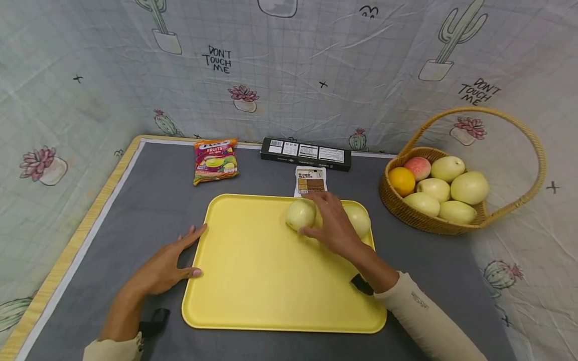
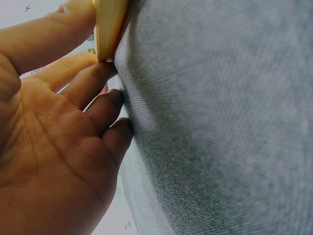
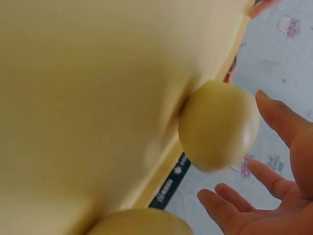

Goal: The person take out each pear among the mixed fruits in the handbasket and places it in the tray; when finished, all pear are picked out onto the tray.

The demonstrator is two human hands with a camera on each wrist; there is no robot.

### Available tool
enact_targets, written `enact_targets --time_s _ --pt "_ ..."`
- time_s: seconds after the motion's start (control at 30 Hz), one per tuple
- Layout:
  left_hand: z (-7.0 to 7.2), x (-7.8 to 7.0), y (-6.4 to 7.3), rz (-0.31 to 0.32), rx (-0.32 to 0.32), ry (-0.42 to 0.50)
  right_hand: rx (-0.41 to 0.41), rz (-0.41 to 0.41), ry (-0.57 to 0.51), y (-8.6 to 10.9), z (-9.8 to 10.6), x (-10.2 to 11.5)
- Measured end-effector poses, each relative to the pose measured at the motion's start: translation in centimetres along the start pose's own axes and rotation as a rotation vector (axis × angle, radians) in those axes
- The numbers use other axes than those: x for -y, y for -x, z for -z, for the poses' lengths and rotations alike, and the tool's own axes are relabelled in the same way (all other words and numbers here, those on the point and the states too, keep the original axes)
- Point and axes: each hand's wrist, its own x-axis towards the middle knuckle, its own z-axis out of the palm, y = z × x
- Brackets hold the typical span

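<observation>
A yellow tray (image 1: 271, 281) lies on the grey cloth. My left hand (image 1: 164, 265) touches its left edge, thumb and forefinger spread apart along the rim; the left wrist view has the other fingertips resting on the cloth. Toward the tray's far right corner, my right hand (image 1: 334, 223) reaches over pale yellow-green pears. One round pear (image 1: 300, 214) sits left of its fingers, and another pear (image 1: 358, 219) is partly covered behind the hand. In the right wrist view the fingers are spread beside a pear (image 3: 217, 126), with a gap between, and a second pear (image 3: 139, 224) shows below.
On the right stands a wicker basket (image 1: 406, 215) with a tall handle, holding an orange (image 1: 402, 181), a peach (image 1: 417, 168) and several pale pears. Behind the tray lie a fruit candy bag (image 1: 215, 161), a long black box (image 1: 305, 154) and a small white-and-brown packet (image 1: 310, 180).
</observation>
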Motion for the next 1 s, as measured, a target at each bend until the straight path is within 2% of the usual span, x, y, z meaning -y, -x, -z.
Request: enact_targets --time_s 0.23,0.63,0.83,1.0 --pt "0.0 0.2 0.0 -0.008 0.005 0.004 -0.066 0.008 0.004 0.8 2.1 0.3" --pt "0.0 0.1 0.0 -0.004 0.01 0.001 -0.312 0.059 0.042 1.8 6.8 -1.8" --pt "0.0 0.2 0.0 -0.002 0.011 0.006 -0.435 0.024 0.054 2.3 9.5 -3.9" --pt "0.0 0.1 0.0 -0.001 0.014 0.006 -0.542 -0.042 0.067 2.7 11.6 -6.1"
